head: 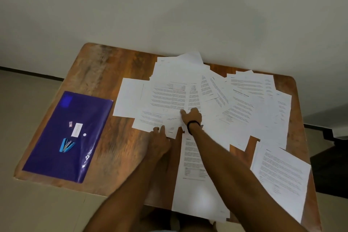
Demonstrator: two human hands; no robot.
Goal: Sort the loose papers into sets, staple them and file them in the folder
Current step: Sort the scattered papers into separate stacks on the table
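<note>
Now | wooden table [120,66] against pale wall [169,5] | left hand [160,142], right hand [193,117]: fingers spread flat on loose papers [169,96]

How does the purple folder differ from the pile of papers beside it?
The folder is one glossy purple piece; the papers are many white printed sheets, fanned and overlapping. The folder carries a small blue stapler and is untouched; the papers are touched by the left hand and right hand. Both lie on the wooden table.
</note>
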